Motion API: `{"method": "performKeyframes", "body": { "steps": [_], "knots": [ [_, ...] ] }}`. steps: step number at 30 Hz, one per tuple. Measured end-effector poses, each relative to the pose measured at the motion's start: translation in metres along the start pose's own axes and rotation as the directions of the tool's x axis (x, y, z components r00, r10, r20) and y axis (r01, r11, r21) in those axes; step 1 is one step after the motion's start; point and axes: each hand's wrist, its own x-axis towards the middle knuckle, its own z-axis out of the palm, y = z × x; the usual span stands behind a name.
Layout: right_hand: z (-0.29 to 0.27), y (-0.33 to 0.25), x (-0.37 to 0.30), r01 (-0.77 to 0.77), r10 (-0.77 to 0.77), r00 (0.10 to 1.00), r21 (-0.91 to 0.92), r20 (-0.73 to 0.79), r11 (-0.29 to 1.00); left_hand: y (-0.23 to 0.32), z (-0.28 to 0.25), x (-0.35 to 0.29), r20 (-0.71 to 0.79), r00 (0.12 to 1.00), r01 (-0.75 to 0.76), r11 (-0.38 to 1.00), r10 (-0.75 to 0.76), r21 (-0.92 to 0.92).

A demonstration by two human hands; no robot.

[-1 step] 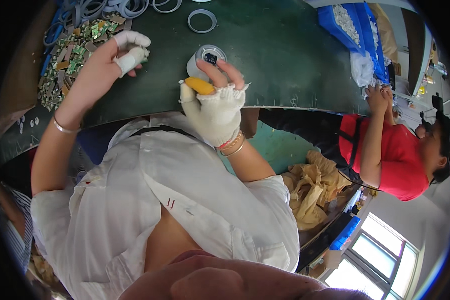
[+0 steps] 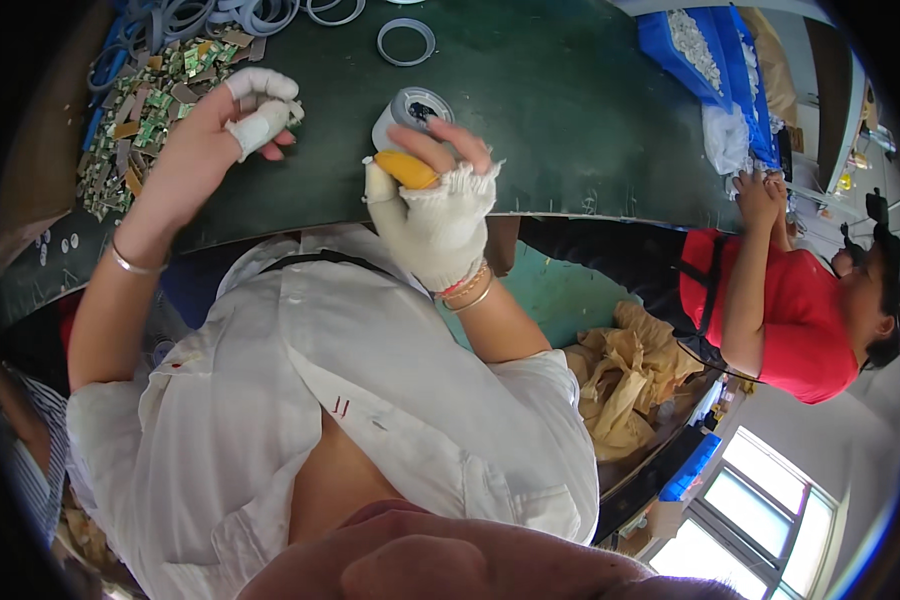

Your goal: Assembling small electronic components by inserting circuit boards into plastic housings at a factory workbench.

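My left hand [image 2: 210,125], with white coverings on the thumb and forefinger, hovers beside a heap of small green circuit boards [image 2: 160,110]. Its thumb and forefinger are pinched together, and a small pale bit shows at their tips, too small to name. My right hand [image 2: 435,215] wears a white fingerless glove with a yellow cover [image 2: 407,169] on the forefinger. Thumb and forefinger tips come together there; anything between them is hidden. Its other fingers reach across the near side of a white cup-like container [image 2: 385,125] with a grey rim. A dark piece [image 2: 423,108] shows inside the container.
A loose grey ring [image 2: 406,60] lies on the dark green table [image 2: 560,110] beyond the container. More grey rings [image 2: 260,15] are piled far left. Blue bags of white parts [image 2: 685,60] lie at the right, where a person in red [image 2: 810,320] works.
Both hands have shifted slightly. My right hand is a little farther right, and its fingertips and the dark piece in the container sit a bit differently.
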Motion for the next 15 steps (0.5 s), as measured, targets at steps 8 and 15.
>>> {"method": "performKeyframes", "body": {
  "steps": [8, 15],
  "knots": [
    [0.001, -0.004, 0.024, 0.013, -0.013, 1.000, 0.190, -0.001, 0.982, -0.005, 0.033, -0.033, -0.094, 0.994, 0.022, 0.958, -0.051, -0.287],
    [0.009, -0.006, 0.027, 0.026, -0.031, 0.999, 0.180, 0.023, 0.983, -0.003, 0.037, -0.038, -0.051, 0.999, -0.019, 0.963, 0.006, -0.268]
  ]
}}
